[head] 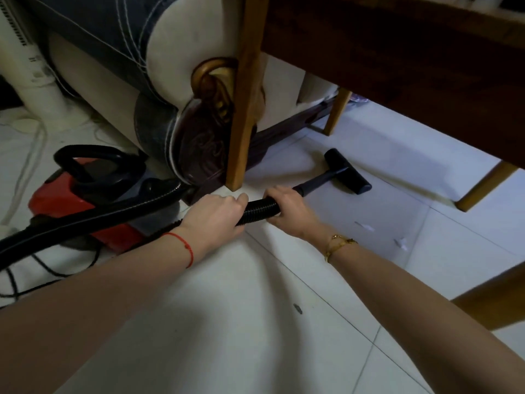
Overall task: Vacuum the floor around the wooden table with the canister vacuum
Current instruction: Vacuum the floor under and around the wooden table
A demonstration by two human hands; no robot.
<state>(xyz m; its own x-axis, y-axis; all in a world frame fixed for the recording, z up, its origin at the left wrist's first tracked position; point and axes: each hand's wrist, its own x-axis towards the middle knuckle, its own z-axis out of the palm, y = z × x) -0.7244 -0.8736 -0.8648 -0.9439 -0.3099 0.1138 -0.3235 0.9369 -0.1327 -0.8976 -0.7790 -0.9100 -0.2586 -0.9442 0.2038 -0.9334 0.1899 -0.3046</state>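
Head view: both the left hand (218,213) and right hand (287,207) grip the ribbed hose (260,210) beside the near table leg (241,109), floor nozzle (348,171) beyond it under the table; a sideways sweep risks striking that leg.

floor: pale glossy tiles (255,322) with thin dark grout lines
sofa: rolled armrest (170,52), cream end panel, dark blue upholstery, carved dark wood base with gilt scroll
fan: white pedestal fan (25,52) at far left
light: dim, soft shadows on the tiles
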